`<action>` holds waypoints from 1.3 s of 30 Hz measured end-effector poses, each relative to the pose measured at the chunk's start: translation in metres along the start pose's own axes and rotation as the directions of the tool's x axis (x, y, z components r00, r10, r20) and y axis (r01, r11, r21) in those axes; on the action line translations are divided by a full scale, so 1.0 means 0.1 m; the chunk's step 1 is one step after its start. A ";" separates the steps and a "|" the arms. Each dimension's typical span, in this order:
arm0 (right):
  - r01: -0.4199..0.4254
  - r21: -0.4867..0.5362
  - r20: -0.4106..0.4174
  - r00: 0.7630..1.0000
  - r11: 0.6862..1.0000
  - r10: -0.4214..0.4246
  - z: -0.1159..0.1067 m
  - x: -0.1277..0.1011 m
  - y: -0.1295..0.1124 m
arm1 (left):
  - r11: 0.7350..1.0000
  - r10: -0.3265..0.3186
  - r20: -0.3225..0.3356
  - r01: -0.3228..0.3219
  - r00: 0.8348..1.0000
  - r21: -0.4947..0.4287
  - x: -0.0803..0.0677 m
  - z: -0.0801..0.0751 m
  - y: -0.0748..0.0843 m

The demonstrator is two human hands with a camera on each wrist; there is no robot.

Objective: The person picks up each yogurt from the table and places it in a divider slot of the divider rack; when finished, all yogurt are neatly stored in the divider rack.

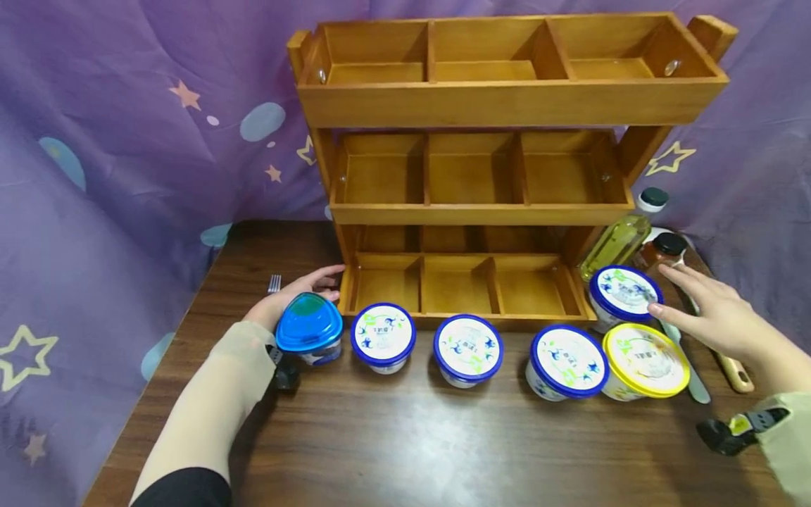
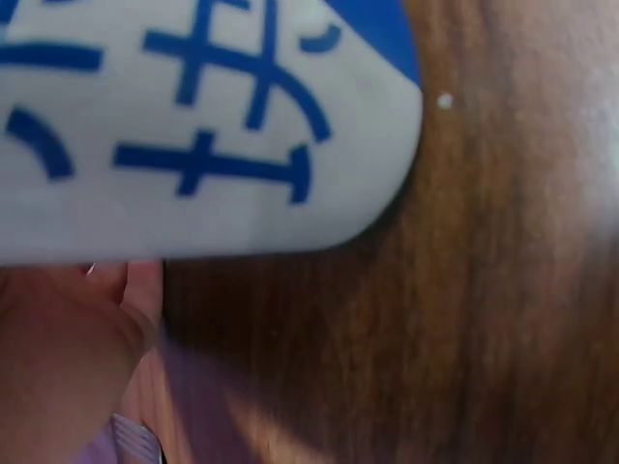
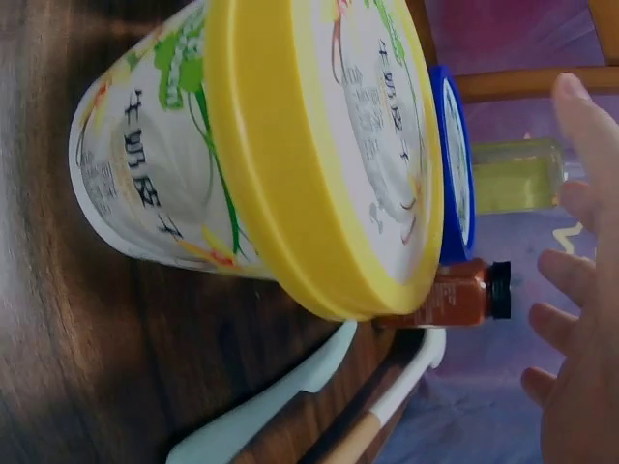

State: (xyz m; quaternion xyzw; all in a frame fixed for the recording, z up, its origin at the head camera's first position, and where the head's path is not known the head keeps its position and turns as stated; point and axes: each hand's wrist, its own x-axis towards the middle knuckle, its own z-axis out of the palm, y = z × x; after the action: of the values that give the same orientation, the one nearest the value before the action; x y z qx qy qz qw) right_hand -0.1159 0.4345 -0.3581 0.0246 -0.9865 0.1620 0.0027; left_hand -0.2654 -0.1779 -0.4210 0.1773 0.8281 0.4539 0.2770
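Note:
My left hand (image 1: pixel 298 290) reaches behind the tub with a blue triangular lid (image 1: pixel 309 324), fingers extended to the lower left end of the wooden rack (image 1: pixel 513 105). In the left wrist view that tub's white side (image 2: pixel 242 203) hides most of the fingers. At the right, my right hand (image 1: pixel 719 313) is spread, holding nothing, close over a blue-lidded round tub (image 1: pixel 627 292) and a yellow-lidded tub (image 1: pixel 646 360). Three more blue-lidded round tubs stand before the rack: one at left (image 1: pixel 383 336), one in the middle (image 1: pixel 469 348) and one at right (image 1: pixel 569 360).
The rack has three tiers of divided compartments. By its right end stand an oil bottle (image 1: pixel 617 243) and a black-capped jar (image 1: pixel 665 246). A pale green spreader (image 1: pixel 697 384) and a wooden-handled utensil (image 1: pixel 735 373) lie at right, a fork (image 1: pixel 274 284) at left. A purple curtain (image 1: pixel 127 141) hangs behind.

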 end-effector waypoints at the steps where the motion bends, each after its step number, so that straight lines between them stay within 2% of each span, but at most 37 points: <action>1: -0.001 0.002 0.013 1.000 1.000 0.001 0.01 0.00 0.00 | 1.000 -0.002 0.003 0.002 1.000 -0.002 0.00 0.02 0.00; 7: 0.023 0.040 0.038 0.999 0.999 -0.024 0.09 0.01 0.00 | 0.999 -0.044 0.006 0.044 0.999 -0.001 -0.04 0.07 0.02; 10: 0.046 0.066 0.021 0.999 0.997 -0.047 0.11 0.04 -0.01 | 1.000 -0.007 0.016 0.008 1.000 -0.007 -0.03 0.07 0.02; 15: 0.066 0.096 0.020 0.997 0.993 -0.069 0.12 0.12 -0.05 | 1.000 0.014 0.029 -0.014 0.999 -0.001 0.00 0.05 0.01; 22: 0.005 0.068 0.083 0.996 0.998 -0.011 0.17 0.23 -0.13 | 1.000 0.014 0.027 -0.014 1.000 0.000 0.04 0.03 0.00; 28: -0.011 0.042 0.076 0.997 0.999 0.008 0.21 0.28 -0.14 | 1.000 0.000 0.019 0.000 1.000 -0.027 0.04 0.02 0.01; 33: -0.025 -0.009 0.058 0.998 1.000 0.025 0.25 0.32 -0.11 | 1.000 0.010 0.020 -0.010 1.000 -0.009 0.06 0.02 0.00; 39: -0.062 0.006 0.114 0.992 0.998 0.061 0.28 0.36 -0.09 | 1.000 0.020 0.020 -0.020 1.000 0.012 0.07 0.03 0.02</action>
State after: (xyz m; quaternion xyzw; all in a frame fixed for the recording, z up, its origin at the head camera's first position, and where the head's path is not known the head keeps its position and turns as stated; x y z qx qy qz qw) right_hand -0.1511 0.4149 -0.3814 0.0036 -0.9846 0.1650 -0.0585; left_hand -0.2694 -0.1714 -0.4229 0.1918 0.8263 0.4497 0.2797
